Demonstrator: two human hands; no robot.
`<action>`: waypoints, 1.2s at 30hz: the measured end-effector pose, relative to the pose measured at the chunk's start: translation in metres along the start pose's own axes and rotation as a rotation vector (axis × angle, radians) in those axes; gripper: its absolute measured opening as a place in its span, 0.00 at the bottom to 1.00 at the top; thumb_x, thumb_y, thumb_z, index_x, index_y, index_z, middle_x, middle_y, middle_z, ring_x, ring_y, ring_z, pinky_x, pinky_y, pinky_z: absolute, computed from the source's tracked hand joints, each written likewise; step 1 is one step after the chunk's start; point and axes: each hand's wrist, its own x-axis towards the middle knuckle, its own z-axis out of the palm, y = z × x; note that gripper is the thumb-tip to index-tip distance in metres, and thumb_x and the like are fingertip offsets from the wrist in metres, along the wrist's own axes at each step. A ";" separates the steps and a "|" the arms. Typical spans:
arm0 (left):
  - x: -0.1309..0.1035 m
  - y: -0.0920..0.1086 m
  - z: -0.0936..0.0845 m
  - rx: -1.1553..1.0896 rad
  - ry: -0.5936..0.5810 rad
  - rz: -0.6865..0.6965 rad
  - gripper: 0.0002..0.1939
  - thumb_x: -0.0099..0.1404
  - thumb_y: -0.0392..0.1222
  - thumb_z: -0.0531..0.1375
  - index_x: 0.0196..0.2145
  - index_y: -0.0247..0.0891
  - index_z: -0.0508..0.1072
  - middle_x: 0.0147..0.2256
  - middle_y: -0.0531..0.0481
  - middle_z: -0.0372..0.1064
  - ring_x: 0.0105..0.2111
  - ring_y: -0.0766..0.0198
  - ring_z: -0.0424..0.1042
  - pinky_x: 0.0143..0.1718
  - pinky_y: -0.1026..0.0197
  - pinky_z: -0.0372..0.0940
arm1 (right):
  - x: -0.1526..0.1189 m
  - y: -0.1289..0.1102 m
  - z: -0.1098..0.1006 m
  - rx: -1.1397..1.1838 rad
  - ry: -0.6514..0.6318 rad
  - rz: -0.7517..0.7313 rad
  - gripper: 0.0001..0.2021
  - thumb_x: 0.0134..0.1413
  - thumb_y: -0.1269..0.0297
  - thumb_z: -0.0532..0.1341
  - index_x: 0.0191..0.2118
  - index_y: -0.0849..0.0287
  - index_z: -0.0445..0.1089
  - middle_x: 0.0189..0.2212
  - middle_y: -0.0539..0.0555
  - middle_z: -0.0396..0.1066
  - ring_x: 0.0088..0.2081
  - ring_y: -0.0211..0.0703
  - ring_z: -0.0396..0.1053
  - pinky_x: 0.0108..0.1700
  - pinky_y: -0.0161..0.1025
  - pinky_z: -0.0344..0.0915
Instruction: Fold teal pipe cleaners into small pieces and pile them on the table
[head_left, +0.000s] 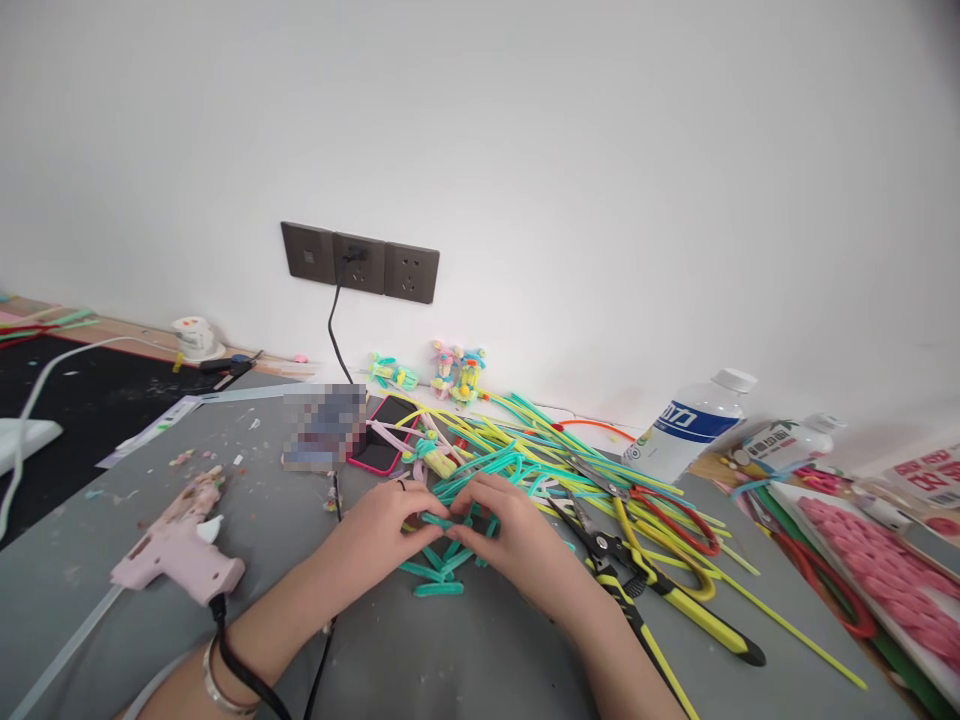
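Note:
Both hands meet near the middle of the grey table (pixel 450 660). My left hand (pixel 390 530), with a ring on one finger, pinches a teal pipe cleaner piece (pixel 435 521) between thumb and fingertips. At the same piece, the thumb and fingers of my right hand (pixel 501 525) are closed. Several short, folded teal pieces (pixel 439 589) lie just below and between the hands. Behind them spreads a pile of teal and yellow pipe cleaners (pixel 517 460). A small yellow and teal figure (pixel 431 455) lies just behind my hands.
A pink glue gun (pixel 176 560) lies left, its black cord beside my left wrist. Yellow-black pliers (pixel 622 560), scissors (pixel 701 520) and a bottle (pixel 682 425) are on the right. A phone (pixel 382 435) and small figures (pixel 457 373) stand or lie behind.

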 end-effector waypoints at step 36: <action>-0.003 0.023 -0.009 -1.001 0.081 -0.181 0.20 0.55 0.54 0.71 0.27 0.34 0.72 0.26 0.48 0.80 0.24 0.68 0.76 0.26 0.68 0.69 | -0.002 -0.019 -0.001 0.511 0.101 0.038 0.10 0.63 0.58 0.60 0.32 0.58 0.70 0.27 0.49 0.68 0.30 0.40 0.63 0.34 0.36 0.60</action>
